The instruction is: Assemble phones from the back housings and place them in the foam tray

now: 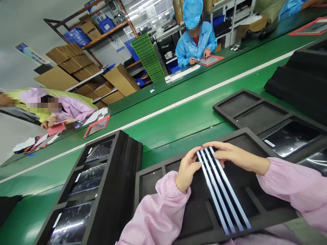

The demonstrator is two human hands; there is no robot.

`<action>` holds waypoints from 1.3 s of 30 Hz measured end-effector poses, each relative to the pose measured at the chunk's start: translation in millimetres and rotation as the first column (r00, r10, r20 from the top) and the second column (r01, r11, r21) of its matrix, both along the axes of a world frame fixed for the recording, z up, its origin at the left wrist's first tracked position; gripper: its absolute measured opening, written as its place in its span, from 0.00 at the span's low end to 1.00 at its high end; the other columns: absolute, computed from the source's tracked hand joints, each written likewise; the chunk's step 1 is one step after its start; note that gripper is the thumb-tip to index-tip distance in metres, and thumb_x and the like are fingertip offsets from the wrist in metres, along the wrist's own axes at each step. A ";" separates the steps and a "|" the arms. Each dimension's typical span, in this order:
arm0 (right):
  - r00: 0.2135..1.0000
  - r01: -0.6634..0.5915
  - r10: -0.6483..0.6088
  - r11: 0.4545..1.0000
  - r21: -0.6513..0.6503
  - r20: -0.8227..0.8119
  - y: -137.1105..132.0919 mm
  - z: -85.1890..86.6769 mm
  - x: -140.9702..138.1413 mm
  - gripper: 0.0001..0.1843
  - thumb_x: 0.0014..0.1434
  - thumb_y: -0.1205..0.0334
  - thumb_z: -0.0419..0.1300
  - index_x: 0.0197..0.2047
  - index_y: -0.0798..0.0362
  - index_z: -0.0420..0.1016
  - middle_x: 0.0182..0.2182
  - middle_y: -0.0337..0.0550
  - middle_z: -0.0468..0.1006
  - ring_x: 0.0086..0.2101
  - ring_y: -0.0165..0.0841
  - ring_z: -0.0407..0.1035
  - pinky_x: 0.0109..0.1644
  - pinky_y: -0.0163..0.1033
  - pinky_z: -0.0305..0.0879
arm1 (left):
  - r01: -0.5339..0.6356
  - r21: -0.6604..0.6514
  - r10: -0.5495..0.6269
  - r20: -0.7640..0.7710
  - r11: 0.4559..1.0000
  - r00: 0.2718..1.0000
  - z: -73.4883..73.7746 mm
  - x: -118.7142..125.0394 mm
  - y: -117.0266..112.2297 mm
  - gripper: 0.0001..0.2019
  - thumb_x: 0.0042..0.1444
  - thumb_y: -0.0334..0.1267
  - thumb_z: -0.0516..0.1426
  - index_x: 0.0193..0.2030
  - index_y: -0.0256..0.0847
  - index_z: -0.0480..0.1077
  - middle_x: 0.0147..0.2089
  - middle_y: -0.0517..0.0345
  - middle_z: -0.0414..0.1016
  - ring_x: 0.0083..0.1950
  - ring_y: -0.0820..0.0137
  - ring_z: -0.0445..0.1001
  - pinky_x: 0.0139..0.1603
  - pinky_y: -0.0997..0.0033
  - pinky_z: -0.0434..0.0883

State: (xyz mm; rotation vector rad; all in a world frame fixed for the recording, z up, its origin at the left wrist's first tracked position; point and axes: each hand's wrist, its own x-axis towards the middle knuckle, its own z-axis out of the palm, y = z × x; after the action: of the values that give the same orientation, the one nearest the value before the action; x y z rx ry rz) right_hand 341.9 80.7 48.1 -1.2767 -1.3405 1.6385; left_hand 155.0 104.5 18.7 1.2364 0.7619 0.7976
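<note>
My left hand (187, 166) and my right hand (231, 154) are closed around the far end of three slim tablets (224, 190) with shiny blue-silver edges. Thumbs and fingers press from both sides, and the tablets stand on edge side by side with narrow gaps. Their faces are mostly hidden from this angle. Beneath them lies a black foam tray (272, 219) with shallow compartments, and the near ends of the tablets reach its front edge.
On the left rises a stack of black foam trays (120, 177), glossy tablets in the top one. Another tray (255, 112) with dark tablets lies right, beside stacked foam (298, 81). Across the green conveyor (178, 117), a person in blue (195, 47) and others in pink and yellow work.
</note>
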 end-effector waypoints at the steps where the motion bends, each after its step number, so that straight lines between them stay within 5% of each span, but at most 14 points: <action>1: 0.999 -0.030 0.030 1.000 -0.006 -0.019 0.6 -0.1 1.8 0.31 0.49 0.55 0.56 0.56 0.58 0.64 0.23 0.37 0.69 0.23 0.29 0.63 0.29 0.36 0.62 | -0.004 -0.026 0.005 0.028 1.000 1.000 1.9 -1.1 -0.6 0.23 0.41 0.35 0.57 0.49 0.38 0.65 0.53 0.48 0.72 0.58 0.57 0.68 0.61 0.56 0.63; 12: 0.999 -0.044 0.045 0.998 0.043 -0.013 1.9 -8.6 2.4 0.26 0.52 0.58 0.56 0.55 0.55 0.64 0.23 0.35 0.66 0.24 0.28 0.62 0.27 0.34 0.62 | 0.029 -0.038 -0.028 0.020 0.999 0.999 6.1 -6.3 -5.2 0.21 0.52 0.40 0.59 0.53 0.39 0.63 0.57 0.47 0.69 0.60 0.60 0.66 0.61 0.58 0.63; 22: 0.991 -0.127 0.131 0.988 0.093 -0.039 -0.6 -13.8 9.7 0.30 0.54 0.59 0.60 0.59 0.51 0.59 0.39 0.43 0.72 0.37 0.34 0.69 0.38 0.39 0.67 | 0.178 0.021 -0.179 0.056 0.984 0.982 5.3 -9.2 -0.4 0.29 0.49 0.45 0.62 0.56 0.42 0.58 0.60 0.48 0.64 0.63 0.57 0.61 0.64 0.56 0.58; 30: 0.993 0.038 -0.046 0.996 0.075 0.113 -1.2 -14.9 -7.4 0.21 0.52 0.58 0.59 0.49 0.52 0.63 0.30 0.38 0.70 0.30 0.32 0.66 0.31 0.37 0.63 | -0.045 -0.112 0.035 -0.091 0.993 0.995 19.2 6.7 -3.7 0.18 0.44 0.38 0.61 0.43 0.40 0.62 0.43 0.55 0.70 0.44 0.67 0.70 0.45 0.66 0.68; 39: 0.989 -0.016 0.003 0.996 0.083 0.149 -4.0 -12.0 -8.3 0.25 0.49 0.59 0.58 0.51 0.51 0.60 0.32 0.39 0.68 0.31 0.34 0.66 0.32 0.39 0.63 | -0.023 -0.038 0.018 -0.138 0.999 0.990 18.0 5.9 -7.5 0.22 0.41 0.36 0.59 0.46 0.42 0.59 0.43 0.56 0.68 0.44 0.65 0.69 0.46 0.64 0.67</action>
State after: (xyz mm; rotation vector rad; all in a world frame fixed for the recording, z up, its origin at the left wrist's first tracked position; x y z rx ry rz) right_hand 333.6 76.7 36.1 -1.3670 -1.4906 1.5010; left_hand 160.9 96.9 36.7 1.2595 0.8997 0.7160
